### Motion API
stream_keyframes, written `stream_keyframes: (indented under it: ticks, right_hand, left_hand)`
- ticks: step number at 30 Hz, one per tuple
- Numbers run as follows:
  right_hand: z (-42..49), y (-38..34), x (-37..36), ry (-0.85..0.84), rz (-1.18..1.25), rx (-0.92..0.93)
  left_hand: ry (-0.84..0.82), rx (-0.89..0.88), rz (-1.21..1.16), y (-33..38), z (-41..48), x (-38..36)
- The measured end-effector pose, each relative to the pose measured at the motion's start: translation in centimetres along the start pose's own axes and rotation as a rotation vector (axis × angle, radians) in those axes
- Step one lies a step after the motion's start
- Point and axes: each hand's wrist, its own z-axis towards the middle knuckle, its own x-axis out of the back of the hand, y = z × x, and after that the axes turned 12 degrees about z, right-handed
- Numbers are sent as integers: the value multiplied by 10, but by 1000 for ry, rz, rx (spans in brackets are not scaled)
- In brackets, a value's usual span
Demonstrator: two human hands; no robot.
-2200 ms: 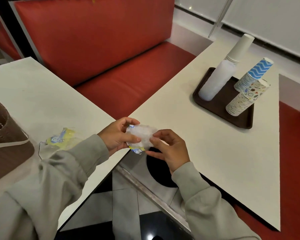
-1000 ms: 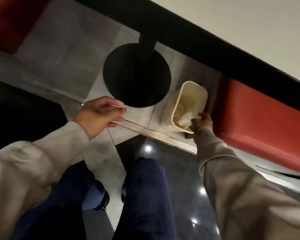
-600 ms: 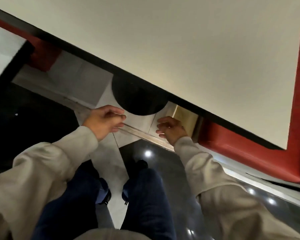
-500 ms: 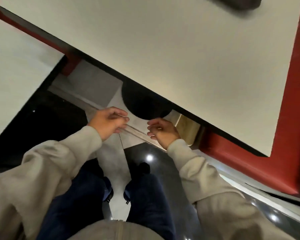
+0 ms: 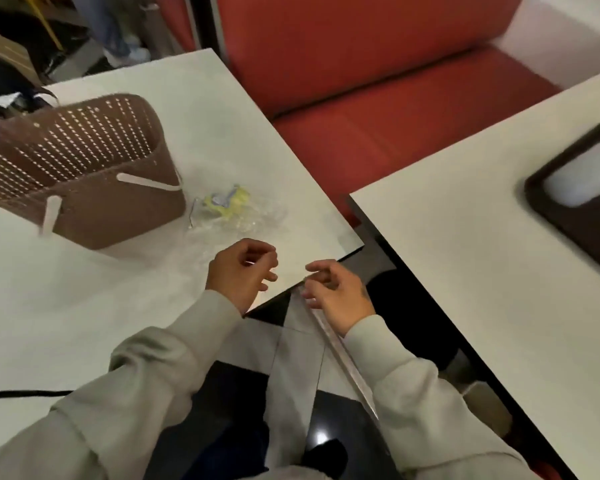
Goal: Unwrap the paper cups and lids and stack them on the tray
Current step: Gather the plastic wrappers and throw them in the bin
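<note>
A crumpled clear plastic wrapper (image 5: 234, 211) with a yellow and blue label lies on the left white table (image 5: 84, 306), beside a brown perforated basket (image 5: 73, 168). My left hand (image 5: 239, 275) hovers over that table's near corner, fingers loosely curled and holding nothing. My right hand (image 5: 336, 294) hangs over the gap between the tables, also loosely curled and empty. At the right edge a dark brown tray (image 5: 568, 216) sits on the right table (image 5: 465, 271); a white stack of lids (image 5: 582, 178) lies on it, cut off by the frame.
A red bench seat (image 5: 378, 98) runs behind both tables. Between the tables the tiled floor and a black table base (image 5: 406, 306) show. A black cable (image 5: 21, 394) crosses the left table's near edge. My legs are below.
The view has risen from the floor and bin to the tabletops. My right hand dropped the crumpled wrapper in the bin and came back up empty beside my left hand.
</note>
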Motion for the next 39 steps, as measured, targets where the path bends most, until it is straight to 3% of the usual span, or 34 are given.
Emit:
stream_keyframes:
  ticks: [3, 6, 10, 15, 23, 28, 35, 39]
  right_hand:
    - [25, -13, -34, -85, -119, -6]
    - [49, -21, -64, -168, -221, -42]
    - [70, -27, -85, -147, -118, -138]
    - [85, -32, -89, -133, 90, -251]
    - [91, -28, -74, -38, 347, -317]
    - [86, -42, -42, 65, 602, -110]
    - [64, -81, 15, 346, 688, 151]
    - [49, -94, 54, 316, 762, 233]
  left_hand:
    - [317, -83, 36, -17, 17, 42]
    - [479, -103, 408, -47, 41, 70]
    - [220, 118, 446, -75, 65, 89]
    - [-22, 51, 508, -88, 77, 93]
    - [-143, -6, 18, -70, 80, 75]
    - [-226, -33, -121, -41, 85, 63]
    - [-224, -152, -208, 9, 79, 35]
    - [-373, -259, -103, 27, 72, 16]
